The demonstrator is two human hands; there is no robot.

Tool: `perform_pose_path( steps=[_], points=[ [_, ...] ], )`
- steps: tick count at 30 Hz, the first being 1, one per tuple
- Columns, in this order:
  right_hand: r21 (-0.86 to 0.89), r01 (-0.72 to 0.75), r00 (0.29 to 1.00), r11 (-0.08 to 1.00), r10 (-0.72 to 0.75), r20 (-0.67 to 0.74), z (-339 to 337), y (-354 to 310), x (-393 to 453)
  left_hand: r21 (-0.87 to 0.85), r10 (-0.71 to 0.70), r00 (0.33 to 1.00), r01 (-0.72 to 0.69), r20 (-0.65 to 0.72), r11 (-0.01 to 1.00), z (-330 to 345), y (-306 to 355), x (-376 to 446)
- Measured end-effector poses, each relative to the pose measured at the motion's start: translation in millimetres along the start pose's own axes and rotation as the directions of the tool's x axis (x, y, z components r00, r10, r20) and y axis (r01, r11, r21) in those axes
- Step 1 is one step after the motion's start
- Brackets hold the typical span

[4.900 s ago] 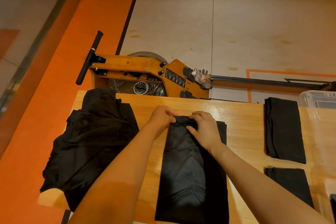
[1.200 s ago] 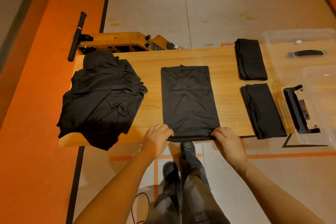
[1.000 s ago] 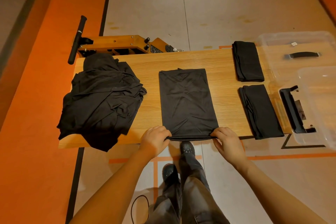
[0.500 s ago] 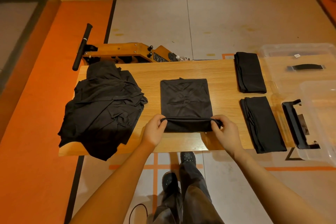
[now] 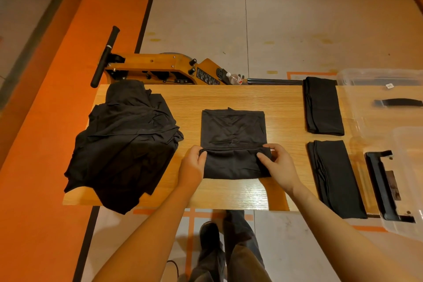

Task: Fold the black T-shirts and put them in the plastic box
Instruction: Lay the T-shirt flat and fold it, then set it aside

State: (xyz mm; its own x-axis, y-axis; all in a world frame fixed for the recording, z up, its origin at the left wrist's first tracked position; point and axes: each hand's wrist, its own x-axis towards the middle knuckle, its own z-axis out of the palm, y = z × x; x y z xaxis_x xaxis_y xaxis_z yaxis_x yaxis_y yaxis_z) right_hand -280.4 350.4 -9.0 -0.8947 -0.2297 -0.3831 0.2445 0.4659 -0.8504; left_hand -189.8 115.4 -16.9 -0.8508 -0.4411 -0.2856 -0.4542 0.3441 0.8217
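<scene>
A black T-shirt (image 5: 233,130) lies in the middle of the wooden table (image 5: 283,107), its near part folded up over itself. My left hand (image 5: 193,162) pinches the left end of the folded hem and my right hand (image 5: 278,162) pinches the right end. A heap of unfolded black T-shirts (image 5: 123,142) covers the table's left end. Two folded black T-shirts lie at the right, one further away (image 5: 322,106) and one closer (image 5: 335,177). The clear plastic box (image 5: 377,78) stands at the far right.
A clear lid with a black handle (image 5: 386,185) lies at the right near corner. An orange rowing machine (image 5: 160,68) with a small bottle (image 5: 233,78) stands behind the table. My legs and shoes (image 5: 212,247) are below the table's near edge.
Both hands took the shirt's near hem at the table edge, lifted it and carried it away from me, folding the lower part up over the shirt's middle.
</scene>
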Motion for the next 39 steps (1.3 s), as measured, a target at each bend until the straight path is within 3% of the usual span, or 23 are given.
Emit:
perform_pose_path(
  steps=[3, 5, 8, 12, 17, 25, 30, 35, 39],
  points=[
    [0.010, -0.021, 1.000, 1.000, 0.021, -0.005, -2.6, 7.9, 3.9, -0.040, -0.094, 0.995, 0.095, 0.025, 0.995, 1.4, 1.1, 5.5],
    [0.030, -0.031, 1.000, 0.999, 0.031, -0.004, -3.1, 12.2, 5.6, 0.024, -0.123, 0.991, 0.121, 0.050, 0.992, 0.2, 2.8, 6.2],
    [0.039, -0.019, 1.000, 0.999, 0.019, -0.007, -1.6, 12.2, 7.7, 0.143, -0.099, 0.995, 0.096, 0.015, 0.985, -0.1, 1.8, 9.4],
    [0.006, -0.001, 0.999, 1.000, 0.001, -0.044, 2.2, 8.6, 15.8, 0.105, -0.085, 0.996, 0.088, -0.036, 0.991, 3.4, 8.9, 16.1],
    [-0.120, 0.002, 0.993, 0.993, -0.016, -0.120, 9.1, 10.8, 23.9, 0.201, -0.060, 0.996, 0.070, -0.059, 0.977, 8.7, 10.8, 22.6],
    [-0.091, 0.074, 0.973, 0.993, -0.092, -0.213, 17.8, 3.0, 24.2, 0.244, -0.021, 0.992, 0.051, -0.126, 0.968, 13.3, 8.7, 23.6],
    [-0.124, 0.027, 0.969, 0.992, -0.056, -0.240, 21.2, 5.2, 31.9, 0.263, -0.059, 0.986, 0.099, -0.158, 0.960, 16.1, 3.7, 27.1],
    [-0.149, -0.020, 0.957, 0.989, -0.024, -0.289, 25.7, 6.5, 36.7, 0.225, -0.129, 0.977, 0.167, -0.171, 0.960, 19.9, 3.5, 30.6],
    [-0.151, 0.000, 0.955, 0.988, -0.044, -0.293, 26.8, 7.1, 33.4, 0.130, -0.098, 0.975, 0.125, -0.197, 0.984, 20.0, 4.4, 23.8]
  ],
)
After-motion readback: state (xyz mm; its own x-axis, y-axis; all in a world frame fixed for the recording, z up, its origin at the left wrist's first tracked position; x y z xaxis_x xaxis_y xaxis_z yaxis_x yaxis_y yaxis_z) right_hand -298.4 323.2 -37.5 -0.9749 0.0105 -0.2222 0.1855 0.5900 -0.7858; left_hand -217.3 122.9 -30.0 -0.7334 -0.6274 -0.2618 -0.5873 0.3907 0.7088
